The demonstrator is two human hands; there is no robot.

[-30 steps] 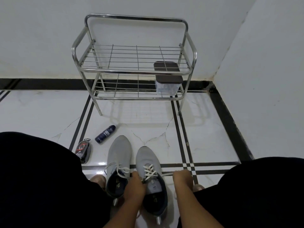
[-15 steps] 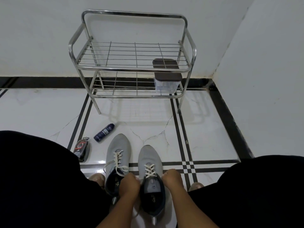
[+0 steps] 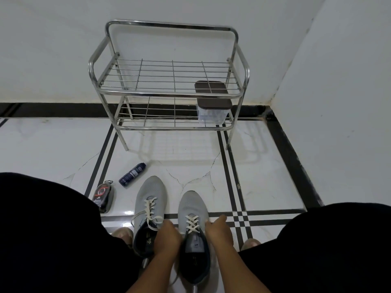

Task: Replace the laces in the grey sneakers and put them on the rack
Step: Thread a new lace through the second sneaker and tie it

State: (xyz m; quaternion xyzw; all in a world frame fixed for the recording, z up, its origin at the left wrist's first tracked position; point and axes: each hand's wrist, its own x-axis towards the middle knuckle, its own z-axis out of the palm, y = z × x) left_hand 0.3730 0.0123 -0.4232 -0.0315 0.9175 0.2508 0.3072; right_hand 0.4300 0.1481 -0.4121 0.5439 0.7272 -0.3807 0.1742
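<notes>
Left hand (image 3: 167, 237): grip clenched, fingers curled at the left edge of the right sneaker (image 3: 193, 233), beside the top rows of its white lace (image 3: 192, 224); whether a lace end sat inside the fist could not be told. Right hand (image 3: 218, 230): grip clenched likewise at that sneaker's right edge, knuckles forward; contents also not discernible.

Right sneaker: grey, laced, flat on the floor (image 3: 264, 176), toe toward the rack (image 3: 169, 92). Left sneaker (image 3: 149, 210): grey, just beside the right sneaker on its left, lace loosely threaded with slack loops.

Rack: chrome wire, two tiers, beyond the right sneaker against the wall. Brown-lidded clear box (image 3: 212, 106) stood on its lower tier.

Dark spray can (image 3: 132, 174): lying on the floor, left of and beyond the right sneaker. Shoe-polish sponge (image 3: 102, 195): farther left still.
</notes>
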